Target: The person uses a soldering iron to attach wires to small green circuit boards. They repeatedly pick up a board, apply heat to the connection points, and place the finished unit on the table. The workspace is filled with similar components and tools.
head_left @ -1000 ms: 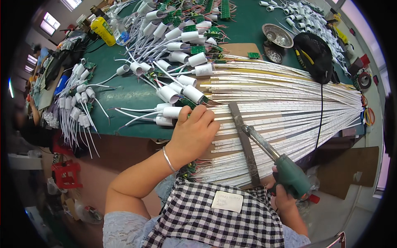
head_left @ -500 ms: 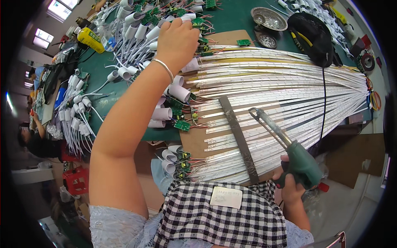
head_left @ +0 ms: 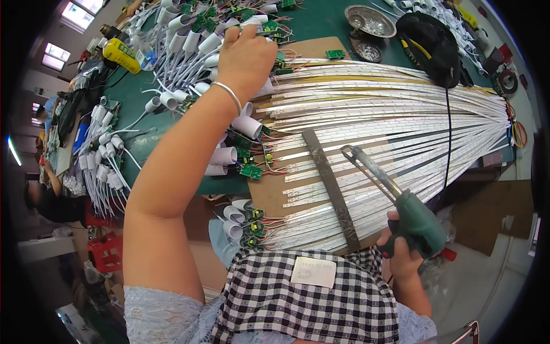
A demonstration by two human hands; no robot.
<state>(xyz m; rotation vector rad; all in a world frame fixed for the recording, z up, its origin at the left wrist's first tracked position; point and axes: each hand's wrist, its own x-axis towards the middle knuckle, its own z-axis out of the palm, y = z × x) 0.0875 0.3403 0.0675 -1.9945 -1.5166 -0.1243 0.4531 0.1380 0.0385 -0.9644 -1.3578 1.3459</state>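
My left hand [head_left: 247,60] reaches into a heap of white plastic tubes [head_left: 210,43] with wired green circuit boards [head_left: 251,171] at the far left. Its fingers are bent and closed at a white tube [head_left: 256,20]; the fingertips are partly hidden, so I cannot make out what they grip. At the lower right, my right hand [head_left: 404,259] is wrapped round the handle of a green soldering gun [head_left: 421,222]. Pointing up and left, the gun's metal tip hovers over a fan of LED strips [head_left: 366,135], apart from my left hand.
A dark flat bar [head_left: 331,189] lies across the strips. Metal dishes [head_left: 371,22] and a black mesh bag [head_left: 428,49] sit at the back right, with a black cable [head_left: 448,132] running down. A yellow bottle [head_left: 121,55] stands at the left. People work in the left background.
The view has shifted slightly. My left fingers have spread a little at the white tube, while the soldering gun stays in my right hand, almost in place.
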